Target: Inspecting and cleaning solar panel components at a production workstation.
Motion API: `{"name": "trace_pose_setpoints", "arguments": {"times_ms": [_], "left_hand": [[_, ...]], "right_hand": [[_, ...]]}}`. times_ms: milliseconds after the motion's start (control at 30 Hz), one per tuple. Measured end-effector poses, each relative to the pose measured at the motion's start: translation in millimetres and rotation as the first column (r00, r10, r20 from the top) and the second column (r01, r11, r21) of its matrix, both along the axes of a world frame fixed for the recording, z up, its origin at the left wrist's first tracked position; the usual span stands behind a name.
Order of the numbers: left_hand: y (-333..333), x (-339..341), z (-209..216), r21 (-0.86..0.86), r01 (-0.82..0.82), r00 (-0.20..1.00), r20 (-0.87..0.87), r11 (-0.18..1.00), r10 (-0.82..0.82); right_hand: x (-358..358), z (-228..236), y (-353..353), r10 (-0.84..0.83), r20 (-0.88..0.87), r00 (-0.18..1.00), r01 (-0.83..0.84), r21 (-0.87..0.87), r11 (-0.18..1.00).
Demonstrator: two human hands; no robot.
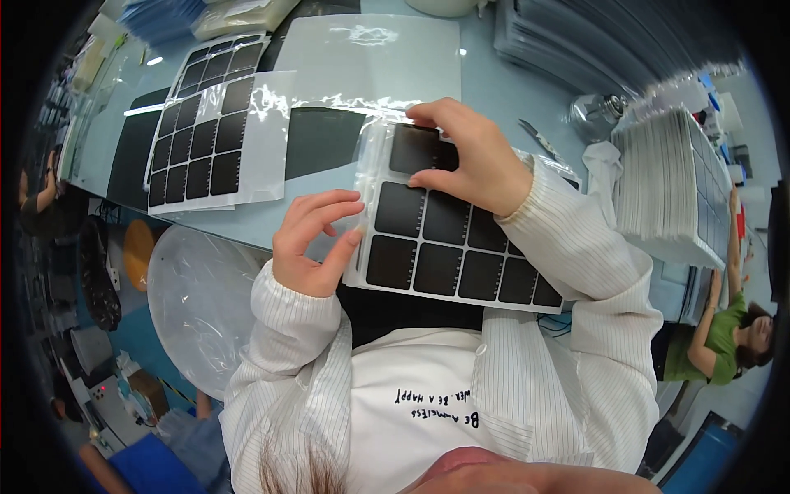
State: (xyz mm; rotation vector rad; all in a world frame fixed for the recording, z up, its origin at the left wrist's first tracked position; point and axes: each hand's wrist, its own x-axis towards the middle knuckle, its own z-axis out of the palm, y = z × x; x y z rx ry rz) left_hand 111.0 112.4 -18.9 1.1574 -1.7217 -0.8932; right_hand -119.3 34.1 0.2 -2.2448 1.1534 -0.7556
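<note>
A white sheet with rows of dark squares [401,208] lies in front of me at the table's edge. Clear plastic film [372,152] runs along its left side. My right hand [477,160] is over the sheet's upper part, thumb and index finger spread around a dark square in the top row. Its thumb tip appears to rest on the sheet. At the sheet's left edge is my left hand [317,243], fingers curved and apart, with its thumb tip close to or touching the film. I see nothing held in either hand.
More sheets of dark squares [197,144] lie at the left. A clear plastic sheet [370,53] is at the back. Tall stacks of sheets [658,177] stand at right, near a knife [539,138] and a clear jar [594,114]. A clear bag [202,305] hangs below the table's left edge.
</note>
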Motion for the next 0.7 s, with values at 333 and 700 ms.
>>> {"name": "trace_pose_setpoints", "arguments": {"times_ms": [333,700], "left_hand": [[1.6,-6.9,-2.7,-0.169,0.074,0.963,0.267,0.983,-0.027],[2.6,-8.5,-3.4,-0.166,0.094,0.955,0.293,0.982,-0.042]], "right_hand": [[0.9,-16.0,2.4,-0.008,0.035,0.999,0.011,-0.093,0.996],[0.6,-18.5,2.5,-0.005,0.021,1.0,0.007,-0.108,0.994]]}}
